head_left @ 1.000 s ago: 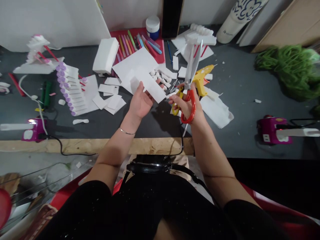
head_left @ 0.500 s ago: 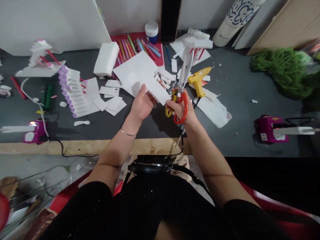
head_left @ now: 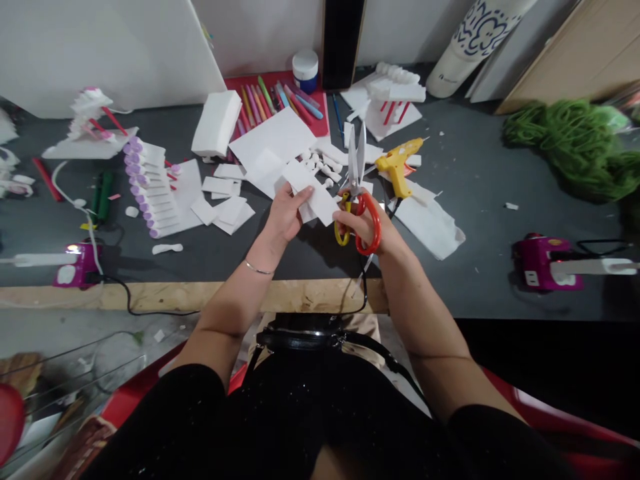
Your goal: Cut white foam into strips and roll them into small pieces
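My left hand is closed on a white rectangular piece of board, thumb pressed on its upper face. In my right hand is a pair of scissors with one red and one yellow handle loop. Its blades point away from me and stand slightly apart, to the right of the board piece. The right fingertips are close to the piece's near right corner; whether they touch it I cannot tell. Just beyond the piece lie small white bits and a larger white sheet.
A yellow glue gun lies right of the scissors, beside a crumpled white sheet. Coloured pens sit at the back near a white-lidded jar. A white stepped model stands left; green yarn lies right.
My left thumb has come over the white board piece, which has turned and tilted flatter. The scissors have swung slightly left, and their blades now show apart.
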Demonstrator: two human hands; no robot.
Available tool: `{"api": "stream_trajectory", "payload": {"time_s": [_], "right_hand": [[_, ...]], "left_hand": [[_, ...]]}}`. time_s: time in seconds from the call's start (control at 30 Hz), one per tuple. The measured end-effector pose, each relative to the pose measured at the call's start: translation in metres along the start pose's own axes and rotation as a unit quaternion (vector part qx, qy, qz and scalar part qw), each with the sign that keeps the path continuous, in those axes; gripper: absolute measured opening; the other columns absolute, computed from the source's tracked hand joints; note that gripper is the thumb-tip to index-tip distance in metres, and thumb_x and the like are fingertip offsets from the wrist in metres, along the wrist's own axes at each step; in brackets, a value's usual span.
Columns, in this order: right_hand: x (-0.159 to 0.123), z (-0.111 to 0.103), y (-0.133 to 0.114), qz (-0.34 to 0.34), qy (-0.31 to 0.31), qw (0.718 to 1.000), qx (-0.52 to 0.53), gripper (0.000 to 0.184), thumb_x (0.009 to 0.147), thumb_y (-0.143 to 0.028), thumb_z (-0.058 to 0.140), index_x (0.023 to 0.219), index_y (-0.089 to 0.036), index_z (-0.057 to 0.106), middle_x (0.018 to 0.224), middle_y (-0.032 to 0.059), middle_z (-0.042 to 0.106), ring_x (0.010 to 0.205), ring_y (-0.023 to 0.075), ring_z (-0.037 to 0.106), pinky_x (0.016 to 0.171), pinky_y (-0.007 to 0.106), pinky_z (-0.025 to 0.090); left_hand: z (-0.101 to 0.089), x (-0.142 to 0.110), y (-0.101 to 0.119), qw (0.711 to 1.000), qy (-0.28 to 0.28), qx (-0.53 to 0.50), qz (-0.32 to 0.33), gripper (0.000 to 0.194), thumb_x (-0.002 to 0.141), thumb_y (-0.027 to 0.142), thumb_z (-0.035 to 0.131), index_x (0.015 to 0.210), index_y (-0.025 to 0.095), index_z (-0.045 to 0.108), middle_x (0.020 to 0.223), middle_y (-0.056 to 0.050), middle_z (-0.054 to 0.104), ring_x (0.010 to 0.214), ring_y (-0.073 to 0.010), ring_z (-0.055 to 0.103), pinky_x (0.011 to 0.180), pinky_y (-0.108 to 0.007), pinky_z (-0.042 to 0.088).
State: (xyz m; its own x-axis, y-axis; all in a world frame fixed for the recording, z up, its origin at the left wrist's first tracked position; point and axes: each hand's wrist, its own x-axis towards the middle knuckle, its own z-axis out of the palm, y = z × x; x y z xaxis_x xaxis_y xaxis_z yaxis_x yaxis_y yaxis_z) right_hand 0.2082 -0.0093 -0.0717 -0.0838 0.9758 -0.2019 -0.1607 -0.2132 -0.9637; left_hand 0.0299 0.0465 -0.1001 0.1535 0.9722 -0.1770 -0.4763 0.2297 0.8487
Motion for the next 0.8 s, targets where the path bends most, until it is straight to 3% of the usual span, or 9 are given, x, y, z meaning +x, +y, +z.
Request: {"api": "stream_trajectory", "payload": {"time_s": [0.17,0.3,0.37,0.43,0.47,0.53,0.67,0.73,0.8], "right_hand": [[0.006,-0.004,-0.004,-0.002,0.036,0.998,0.051,0.061,0.073,-0.069,0.084,0.107,-0.030,0.052,0.069,-0.0070,0.054,0.056,0.0121,0.055,0.051,0.030,0.048],[0.010,-0.009,-0.005,-0.033,0.063,0.994,0.088,0.065,0.067,-0.073,0.088,0.101,-0.030,0.053,0.067,-0.0079,0.054,0.053,0.0109,0.052,0.049,0.028,0.047],[0.011,-0.010,-0.006,-0.034,0.064,0.993,0.096,0.066,0.066,-0.072,0.089,0.100,-0.030,0.053,0.066,-0.0083,0.055,0.054,0.0111,0.054,0.048,0.028,0.047],[0.010,-0.009,-0.006,-0.035,0.064,0.993,0.097,0.064,0.068,-0.070,0.089,0.102,-0.030,0.053,0.067,-0.0082,0.056,0.056,0.0116,0.056,0.048,0.027,0.048],[0.010,-0.009,-0.006,-0.036,0.066,0.993,0.096,0.062,0.069,-0.068,0.089,0.103,-0.031,0.053,0.067,-0.0082,0.056,0.057,0.0117,0.056,0.048,0.027,0.048],[0.010,-0.008,-0.007,-0.042,0.070,0.992,0.094,0.059,0.072,-0.066,0.088,0.104,-0.031,0.053,0.067,-0.0080,0.056,0.057,0.0118,0.057,0.047,0.027,0.047],[0.011,-0.008,-0.007,-0.043,0.081,0.990,0.104,0.058,0.072,-0.064,0.088,0.103,-0.031,0.053,0.067,-0.0079,0.056,0.055,0.0116,0.056,0.047,0.027,0.047],[0.010,-0.008,-0.007,-0.044,0.084,0.989,0.111,0.058,0.071,-0.063,0.089,0.103,-0.030,0.053,0.066,-0.0081,0.056,0.055,0.0114,0.055,0.047,0.027,0.046],[0.009,-0.007,-0.006,-0.049,0.083,0.989,0.108,0.057,0.073,-0.062,0.087,0.104,-0.030,0.052,0.066,-0.0086,0.056,0.053,0.0110,0.054,0.047,0.026,0.045]], "left_hand": [[-0.003,-0.003,0.013,0.995,-0.047,0.083,-0.010,0.056,0.061,0.040,0.099,0.104,0.020,0.070,0.104,-0.006,0.081,0.098,-0.0252,0.076,0.093,-0.039,0.061],[0.000,-0.013,0.023,0.965,-0.084,0.249,-0.023,0.048,0.069,0.042,0.092,0.106,0.019,0.069,0.105,-0.007,0.080,0.098,-0.0254,0.074,0.086,-0.037,0.059],[0.004,-0.021,0.030,0.919,-0.095,0.382,-0.033,0.034,0.078,0.039,0.085,0.102,0.019,0.071,0.099,-0.008,0.079,0.096,-0.0264,0.073,0.082,-0.037,0.057],[0.009,-0.031,0.041,0.845,-0.103,0.523,-0.045,0.023,0.086,0.039,0.077,0.094,0.018,0.073,0.090,-0.009,0.076,0.089,-0.0274,0.072,0.080,-0.038,0.055],[0.011,-0.035,0.048,0.809,-0.113,0.576,-0.046,0.023,0.090,0.041,0.072,0.094,0.018,0.073,0.090,-0.010,0.075,0.088,-0.0278,0.072,0.081,-0.039,0.054],[0.012,-0.043,0.061,0.766,-0.095,0.636,0.007,0.024,0.095,0.041,0.065,0.102,0.020,0.074,0.106,-0.011,0.075,0.095,-0.0270,0.072,0.088,-0.040,0.054],[-0.003,-0.044,0.079,0.672,0.037,0.737,0.059,0.030,0.102,0.039,0.054,0.081,0.021,0.067,0.091,-0.010,0.071,0.096,-0.0277,0.068,0.092,-0.041,0.053],[-0.018,-0.038,0.081,0.638,0.109,0.759,0.070,0.020,0.101,0.035,0.057,0.091,0.022,0.067,0.103,-0.013,0.071,0.106,-0.0308,0.068,0.096,-0.043,0.054],[-0.032,-0.027,0.080,0.629,0.150,0.758,0.081,0.023,0.100,0.037,0.060,0.114,0.020,0.066,0.126,-0.019,0.066,0.122,-0.0371,0.065,0.103,-0.047,0.052]]}}
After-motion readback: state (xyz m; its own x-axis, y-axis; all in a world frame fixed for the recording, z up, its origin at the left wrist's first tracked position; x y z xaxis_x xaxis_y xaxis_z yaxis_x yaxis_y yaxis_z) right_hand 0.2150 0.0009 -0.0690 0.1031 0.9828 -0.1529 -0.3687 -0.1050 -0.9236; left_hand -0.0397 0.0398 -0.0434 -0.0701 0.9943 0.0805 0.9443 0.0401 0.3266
